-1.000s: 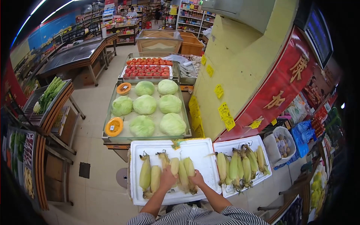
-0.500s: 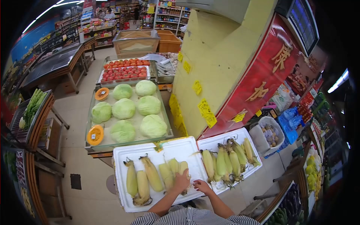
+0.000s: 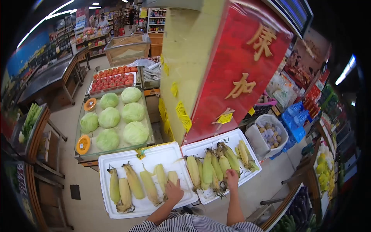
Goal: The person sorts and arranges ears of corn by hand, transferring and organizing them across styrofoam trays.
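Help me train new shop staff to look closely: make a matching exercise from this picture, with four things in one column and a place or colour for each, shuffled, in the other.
Things
1. Left hand
2. Cabbages
3. Right hand
4. Tomatoes

Places and colours
A. Red, farther off than the pale green heads
B. Over the right white tray
C. Pale green, in the glass-edged display
D. At a corn cob in the left white tray

Pairs: 1-D, 2-C, 3-B, 4-A.
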A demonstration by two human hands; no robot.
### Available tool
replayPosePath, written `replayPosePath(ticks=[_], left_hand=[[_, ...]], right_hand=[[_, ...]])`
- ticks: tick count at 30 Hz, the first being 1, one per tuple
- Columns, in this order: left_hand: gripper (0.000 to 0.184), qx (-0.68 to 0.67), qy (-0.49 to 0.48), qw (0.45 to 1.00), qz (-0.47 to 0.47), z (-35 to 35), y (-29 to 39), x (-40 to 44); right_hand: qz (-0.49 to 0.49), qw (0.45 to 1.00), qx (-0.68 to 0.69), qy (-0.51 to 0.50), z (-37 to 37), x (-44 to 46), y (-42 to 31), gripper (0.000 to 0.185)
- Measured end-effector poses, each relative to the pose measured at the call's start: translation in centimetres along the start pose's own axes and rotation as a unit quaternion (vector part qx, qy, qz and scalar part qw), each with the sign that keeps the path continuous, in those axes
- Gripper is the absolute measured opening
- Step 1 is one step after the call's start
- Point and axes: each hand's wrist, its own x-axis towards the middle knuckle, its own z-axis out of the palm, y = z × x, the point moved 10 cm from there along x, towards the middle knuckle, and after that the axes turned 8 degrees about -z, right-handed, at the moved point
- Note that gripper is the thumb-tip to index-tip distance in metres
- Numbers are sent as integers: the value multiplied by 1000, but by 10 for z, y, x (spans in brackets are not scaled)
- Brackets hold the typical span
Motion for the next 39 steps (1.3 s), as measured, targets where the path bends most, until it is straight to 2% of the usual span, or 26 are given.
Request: replayPosePath(ticks=[1,3,6,8,11,15,18,21,24,26,27,30,31,33,34,36,39], left_hand=[[68,3,14,1000,1,-8,1,-3],[70,18,39,999,10,-27,-1,-11],[71,74,29,997,-3,-37,-12,-15],[71,35,20,999,4,-29,-25,-15],[76,14,-24,1000,5,-15,-35,-6],[94,40,-67,997,-6,-22,-22,-11],[95,62,-32,997,42,-52,31,-12],[90,-22,-2,999,41,-88,92,-5],[82,-141,-10,986,83,-82,149,11],[77,-150,-49,975,155,-58,193,23],[77,-136,-64,976,159,-37,204,31],[81,-78,-106,978,163,28,228,57],[82,-56,-122,977,163,36,242,61],[85,35,-181,981,59,45,257,65],[87,82,-210,974,5,47,260,63],[92,97,-208,973,-28,56,255,72],[97,136,-234,961,-60,58,249,83]], right_hand=[[-90,987,-131,31,-19,14,-11,28],[-147,932,-318,90,-44,32,-12,43],[-108,935,-331,63,-44,48,7,59],[-69,941,-332,2,-33,59,44,68],[-42,930,-358,-68,-29,60,32,74],[-27,927,-374,-14,-45,75,54,79],[6,942,-331,-60,-47,93,72,82],[-22,960,-263,-93,-49,106,86,79],[10,962,-249,-117,-50,113,101,81],[36,968,-221,-113,-57,117,100,79],[47,971,-208,-111,-60,115,100,78],[176,980,-42,-84,-79,103,123,74],[218,972,51,-75,-88,91,125,73],[292,926,232,-52,-105,56,128,70],[282,916,286,-10,-116,42,135,68],[258,881,391,71,-138,3,150,64],[254,847,458,91,-177,-60,137,56]])
